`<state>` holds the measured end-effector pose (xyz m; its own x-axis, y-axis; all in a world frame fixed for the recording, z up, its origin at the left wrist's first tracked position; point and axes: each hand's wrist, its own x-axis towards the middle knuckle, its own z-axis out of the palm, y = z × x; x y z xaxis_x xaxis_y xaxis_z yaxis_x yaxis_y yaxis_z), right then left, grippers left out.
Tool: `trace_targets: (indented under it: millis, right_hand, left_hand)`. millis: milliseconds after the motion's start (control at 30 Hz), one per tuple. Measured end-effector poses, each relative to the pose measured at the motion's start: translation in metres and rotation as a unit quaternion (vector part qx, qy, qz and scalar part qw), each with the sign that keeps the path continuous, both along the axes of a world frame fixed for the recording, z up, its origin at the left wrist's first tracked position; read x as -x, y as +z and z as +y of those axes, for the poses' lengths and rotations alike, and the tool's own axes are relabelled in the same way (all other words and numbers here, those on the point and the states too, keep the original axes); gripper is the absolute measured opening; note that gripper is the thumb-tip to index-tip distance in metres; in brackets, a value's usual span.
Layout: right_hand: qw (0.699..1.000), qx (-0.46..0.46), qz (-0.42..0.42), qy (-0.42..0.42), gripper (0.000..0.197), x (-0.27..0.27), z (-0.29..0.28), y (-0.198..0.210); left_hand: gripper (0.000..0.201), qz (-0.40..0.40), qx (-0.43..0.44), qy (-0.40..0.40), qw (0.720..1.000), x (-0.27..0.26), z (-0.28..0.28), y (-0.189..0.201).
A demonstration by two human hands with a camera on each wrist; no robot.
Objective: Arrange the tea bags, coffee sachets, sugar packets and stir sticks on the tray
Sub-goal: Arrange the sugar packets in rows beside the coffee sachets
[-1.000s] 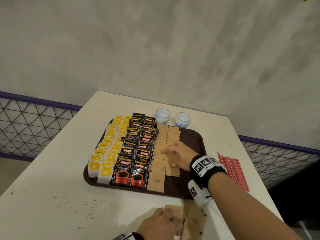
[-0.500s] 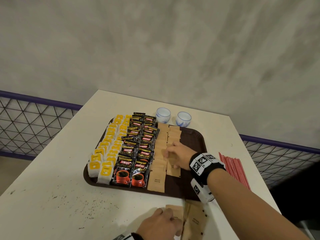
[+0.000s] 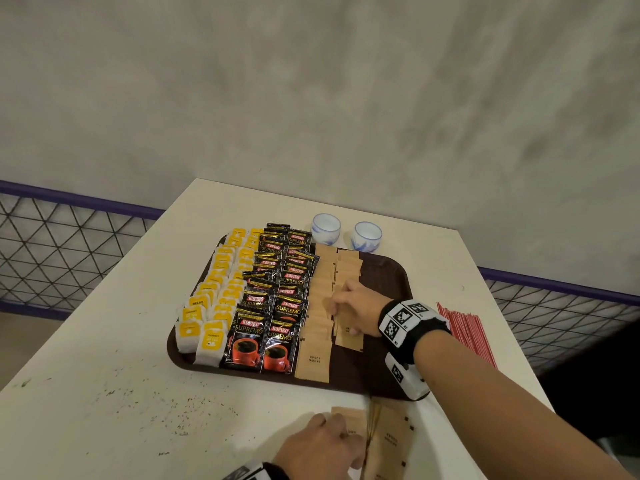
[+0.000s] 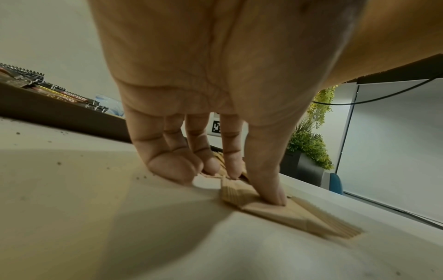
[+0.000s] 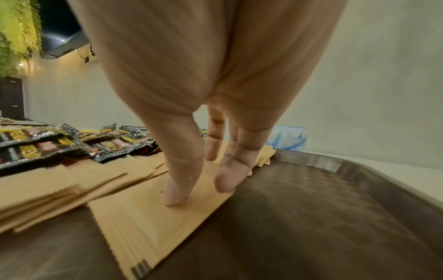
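Sugar packets (image 3: 313, 355) are tan paper printed "BROWN SUGAR". Your right hand (image 3: 358, 308) presses them, uncurled, gripping nothing; your left hand (image 3: 318, 445) likewise.

Wall (image 3: 311, 98): bare grey plaster, mottled, fills the upper head view. White table (image 3: 104, 393), dark specks (mostly toward the near edge). Behind it, a black diamond-mesh railing (image 3: 69, 244) with a purple top. Wrist views: potted plant (image 4: 309, 147), pale glass panel (image 4: 395, 142), blue chair (image 4: 335, 183), hanging greenery (image 5: 16, 28), dark cabinet (image 5: 10, 98). Light warm, indoor.
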<state>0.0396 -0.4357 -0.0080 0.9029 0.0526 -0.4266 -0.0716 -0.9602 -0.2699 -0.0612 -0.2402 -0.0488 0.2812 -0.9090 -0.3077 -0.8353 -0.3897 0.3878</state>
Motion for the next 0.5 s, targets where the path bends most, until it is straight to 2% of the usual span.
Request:
trace_targets:
  millis: [167,267,400,500]
  right_hand:
    - [0.999,0.038,-0.007,0.008,0.055,0.001,0.002,0.001]
    - [0.998,0.049,-0.040,-0.001,0.058,0.008,0.005,0.018]
    - [0.992,0.000,-0.122,-0.028,0.049,0.039,0.012,0.047]
    - [0.993,-0.006,-0.105,-0.060,0.028,0.090,0.016,0.059]
  left_hand:
    - [0.026,0.038,-0.032,0.004,0.999,-0.001,-0.001,0.004]
    - [0.026,0.041,-0.037,0.011,0.998,0.001,0.001,0.008]
    - [0.046,0.019,-0.071,0.036,0.997,0.010,0.002,0.018]
    - [0.067,0.016,-0.077,0.061,0.995,0.017,0.002,0.027]
